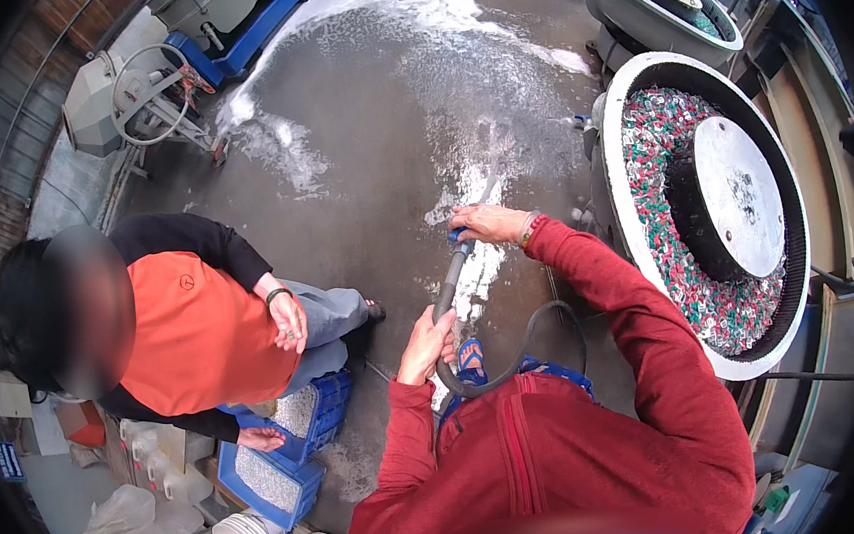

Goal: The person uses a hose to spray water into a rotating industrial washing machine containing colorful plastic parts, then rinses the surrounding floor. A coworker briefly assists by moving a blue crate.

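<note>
Crates (332, 412) sit left of the hose (449, 287), a tub (746, 367) right.

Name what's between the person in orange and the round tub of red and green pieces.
In the head view: a grey hose held in the left hand and right hand, a red sleeve, and wet floor with white foam.

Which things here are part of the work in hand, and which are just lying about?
In use:
- dark hose, held by the left hand and right hand
- white foam, ahead of it

Apparently just lying about:
- white buckets
- plastic bag
- grey drum
</note>
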A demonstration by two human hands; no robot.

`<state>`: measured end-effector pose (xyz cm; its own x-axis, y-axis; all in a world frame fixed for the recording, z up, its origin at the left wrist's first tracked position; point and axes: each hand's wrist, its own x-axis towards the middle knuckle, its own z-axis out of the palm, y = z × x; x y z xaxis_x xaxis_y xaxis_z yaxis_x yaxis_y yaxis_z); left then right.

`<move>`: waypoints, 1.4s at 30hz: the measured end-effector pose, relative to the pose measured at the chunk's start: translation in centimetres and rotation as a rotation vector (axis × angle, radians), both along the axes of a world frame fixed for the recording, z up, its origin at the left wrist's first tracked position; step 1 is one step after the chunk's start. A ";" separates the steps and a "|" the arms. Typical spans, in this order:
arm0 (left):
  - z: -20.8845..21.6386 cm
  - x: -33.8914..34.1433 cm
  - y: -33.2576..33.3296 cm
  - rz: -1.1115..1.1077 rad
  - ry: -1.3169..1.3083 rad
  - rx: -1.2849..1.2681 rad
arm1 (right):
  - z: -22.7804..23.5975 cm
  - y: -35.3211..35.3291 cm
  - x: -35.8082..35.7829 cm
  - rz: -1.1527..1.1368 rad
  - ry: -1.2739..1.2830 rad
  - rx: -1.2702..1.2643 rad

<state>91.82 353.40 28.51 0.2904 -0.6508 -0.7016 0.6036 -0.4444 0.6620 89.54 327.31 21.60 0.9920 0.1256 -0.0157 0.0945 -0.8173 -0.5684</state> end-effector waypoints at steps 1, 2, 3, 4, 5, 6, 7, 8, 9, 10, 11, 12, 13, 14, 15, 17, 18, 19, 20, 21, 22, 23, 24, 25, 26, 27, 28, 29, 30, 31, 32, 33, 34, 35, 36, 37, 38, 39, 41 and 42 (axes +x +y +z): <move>0.2 0.3 0.2 -0.018 -0.010 -0.060 | 0.7 -0.2 0.2 -0.005 0.022 0.048; 0.3 0.4 0.6 -0.026 -0.011 -0.062 | 1.1 -0.1 0.2 0.015 0.011 0.013; 0.4 0.4 0.9 -0.025 0.002 -0.035 | 1.6 -0.1 0.2 0.033 -0.017 -0.014; 0.4 0.6 1.1 -0.044 -0.023 -0.070 | 2.1 0.0 0.1 0.068 -0.025 -0.046; 0.4 0.6 1.1 -0.052 -0.031 -0.071 | 2.5 0.0 0.1 0.102 0.003 -0.082; 0.4 0.5 1.1 -0.066 -0.017 -0.084 | 2.7 0.3 0.0 0.054 0.042 -0.099; 0.3 0.4 0.9 -0.064 -0.051 -0.076 | 2.9 0.4 0.0 0.024 0.007 -0.124; 0.2 0.2 0.7 -0.065 -0.064 -0.084 | 2.9 0.8 -0.1 -0.066 0.037 -0.205; 0.2 0.1 0.5 -0.049 -0.087 -0.084 | 2.9 1.2 -0.1 -0.161 0.041 -0.286; 0.1 -0.5 0.2 -0.095 -0.143 -0.152 | 2.7 2.0 -0.4 -0.268 -0.012 -0.371; 0.0 -0.7 -0.3 -0.182 -0.301 -0.050 | 2.4 3.0 -0.8 -0.369 0.042 -0.396; 0.0 -1.2 -0.4 -0.280 -0.600 -0.074 | 2.4 3.3 -0.7 -0.486 0.022 -0.449; -0.1 -1.7 -0.7 -0.371 -0.907 -0.052 | 2.6 3.3 -0.6 -0.599 0.044 -0.525; -0.1 -2.0 -0.7 -0.332 -0.904 -0.158 | 2.7 3.6 -0.7 -0.679 0.099 -0.611; -0.1 -2.2 -0.6 -0.343 -0.925 -0.170 | 3.0 3.6 -0.9 -0.729 0.058 -0.672; -0.2 -2.5 0.0 -0.340 -0.700 -0.181 | 3.7 3.0 -1.5 -0.881 0.142 -0.479; -0.3 -2.7 0.5 -0.347 -0.592 -0.161 | 4.2 2.6 -1.9 -0.949 0.137 -0.383; -0.5 -2.8 0.5 -0.339 -0.613 -0.192 | 4.5 2.5 -2.4 -1.014 0.122 -0.407; -0.7 -3.0 0.7 -0.313 -0.605 -0.217 | 4.7 2.6 -3.2 -0.997 0.075 -0.365; -0.9 -3.3 0.6 -0.286 -0.567 -0.250 | 5.1 2.6 -4.0 -0.977 -0.018 -0.324; -1.1 -3.4 0.5 -0.248 -0.615 -0.334 | 5.2 2.9 -4.7 -1.000 -0.076 -0.322; -1.2 -3.6 0.1 -0.255 -0.576 -0.291 | 5.4 3.4 -5.3 -1.039 -0.096 -0.312; -1.3 -3.7 -0.2 -0.239 -0.564 -0.314 | 5.5 4.1 -6.0 -1.041 -0.036 -0.347; -1.2 -3.7 -0.6 -0.242 -0.578 -0.337 | 5.6 4.9 -6.5 -1.068 -0.070 -0.340; -1.0 -3.7 -1.1 -0.257 -0.603 -0.344 | 5.9 5.7 -6.8 -1.092 -0.160 -0.419; -0.5 -3.6 -1.4 -0.312 -0.600 -0.313 | 6.0 6.7 -7.3 -1.137 -0.231 -0.495; 0.0 -3.4 -1.8 -0.340 -0.511 -0.332 | 6.1 7.2 -7.7 -1.119 -0.334 -0.447; 0.8 -3.3 -2.3 -0.311 -0.455 -0.442 | 6.0 8.0 -8.4 -1.118 -0.419 -0.391; 1.9 -2.9 -2.5 -0.319 -0.277 -0.451 | 5.7 9.1 -9.2 -1.144 -0.451 -0.295; 3.0 -3.0 -2.8 -0.340 -0.101 -0.409 | 5.1 10.1 -10.3 -1.190 -0.548 -0.065; 4.1 -3.2 -3.4 -0.297 0.045 -0.506 | 4.1 11.4 -11.3 -1.319 -0.590 0.279; 5.1 -3.1 -4.1 -0.303 0.124 -0.555 | 3.0 12.1 -12.4 -1.374 -0.682 0.600; 6.8 -2.7 -4.0 -0.350 0.186 -0.491 | 2.0 13.3 -13.1 -1.462 -0.659 0.944; 8.3 -2.5 -4.4 -0.372 0.254 -0.525 | 1.0 13.6 -14.3 -1.431 -0.492 0.958; 9.6 -2.7 -5.0 -0.457 0.282 -0.478 | 0.1 14.0 -15.5 -1.318 -0.362 0.839; 10.8 -3.1 -5.4 -0.513 0.292 -0.487 | -0.7 14.6 -16.8 -1.114 -0.136 0.820; 11.9 -3.9 -5.7 -0.550 0.296 -0.493 | -1.3 15.6 -17.8 -1.116 0.131 0.614; 12.8 -4.5 -5.9 -0.583 0.297 -0.484 | -1.8 16.4 -18.9 -0.935 0.272 0.622; 14.2 -5.5 -6.9 -0.719 0.360 -0.493 | -2.4 18.3 -20.6 -0.823 0.309 0.715; 14.6 -6.4 -6.8 -0.782 0.404 -0.472 | -2.8 19.1 -22.0 -0.883 0.297 0.701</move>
